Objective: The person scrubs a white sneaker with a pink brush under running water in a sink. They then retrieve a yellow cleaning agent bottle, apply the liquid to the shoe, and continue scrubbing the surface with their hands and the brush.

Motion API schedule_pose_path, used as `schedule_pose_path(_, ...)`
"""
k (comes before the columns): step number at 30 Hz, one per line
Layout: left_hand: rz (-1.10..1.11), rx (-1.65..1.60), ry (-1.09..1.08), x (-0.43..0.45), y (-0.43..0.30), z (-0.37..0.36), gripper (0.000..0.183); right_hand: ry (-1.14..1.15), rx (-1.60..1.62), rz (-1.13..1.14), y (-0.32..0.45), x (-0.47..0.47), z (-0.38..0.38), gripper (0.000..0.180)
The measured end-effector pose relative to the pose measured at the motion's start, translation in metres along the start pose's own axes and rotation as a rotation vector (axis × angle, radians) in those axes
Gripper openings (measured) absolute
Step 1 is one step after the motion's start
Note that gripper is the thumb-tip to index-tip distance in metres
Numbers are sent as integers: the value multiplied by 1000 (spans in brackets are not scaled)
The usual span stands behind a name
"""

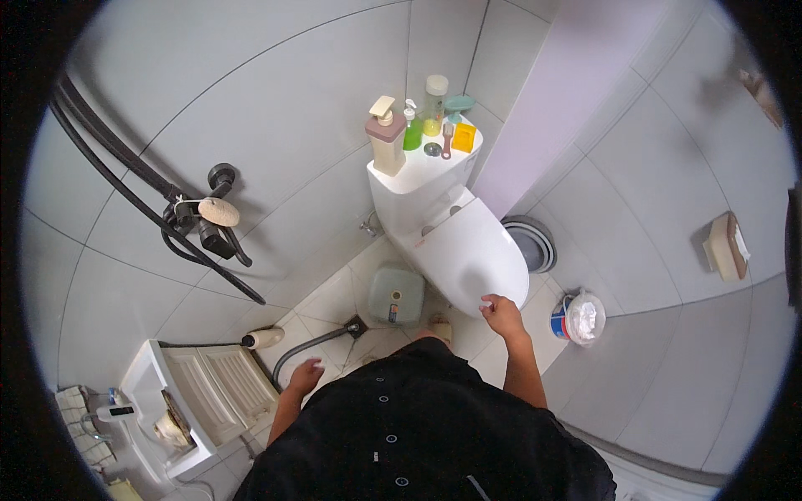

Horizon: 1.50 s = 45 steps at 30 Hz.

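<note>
My right hand (503,317) hovers over the front end of the white toilet lid (467,257), which is down. Its fingers are loosely bent and nothing shows in them. Lower and to the left, my left hand (305,377) hangs above the floor tiles near a grey drain hose (307,346), slightly blurred and with no object in it. On the toilet tank (401,181) stand a beige pump bottle (387,144), a green pump bottle (413,133) and a clear capped bottle (433,106). Beside them lie a small brush (447,141) and a yellow packet (463,137).
A grey-green stool (396,296) stands left of the toilet. Nested basins (534,245) and a lined bucket (583,318) are on its right. At left are a black shower mixer (210,228), a washbasin cabinet (219,388) and a bottle (266,338). A tissue box (727,247) hangs on the right wall.
</note>
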<state>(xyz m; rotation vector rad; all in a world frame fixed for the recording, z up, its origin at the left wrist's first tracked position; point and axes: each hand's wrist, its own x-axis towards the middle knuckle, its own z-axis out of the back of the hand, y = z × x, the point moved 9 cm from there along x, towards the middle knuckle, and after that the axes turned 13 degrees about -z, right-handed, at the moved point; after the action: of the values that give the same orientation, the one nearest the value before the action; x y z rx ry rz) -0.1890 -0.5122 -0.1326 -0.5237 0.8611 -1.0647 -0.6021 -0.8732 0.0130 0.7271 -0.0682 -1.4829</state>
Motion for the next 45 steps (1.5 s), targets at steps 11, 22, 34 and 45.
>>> schedule_pose_path(11, 708, -68, -171, -230, 155, -161, 37, -36, 114, 339, 119, 217, 78, 27)
schedule_pose_path(22, 500, -505, -534, -212, 28, -278, 47, -123, -215, 372, 206, 413, 77, 30)
schedule_pose_path(34, 891, -278, -319, -244, -38, -306, 41, -69, -454, 386, 214, 457, 50, 41)
schedule_pose_path(45, 771, -463, -593, -177, -110, -228, 39, 2, -577, 395, 224, 455, 53, 55)
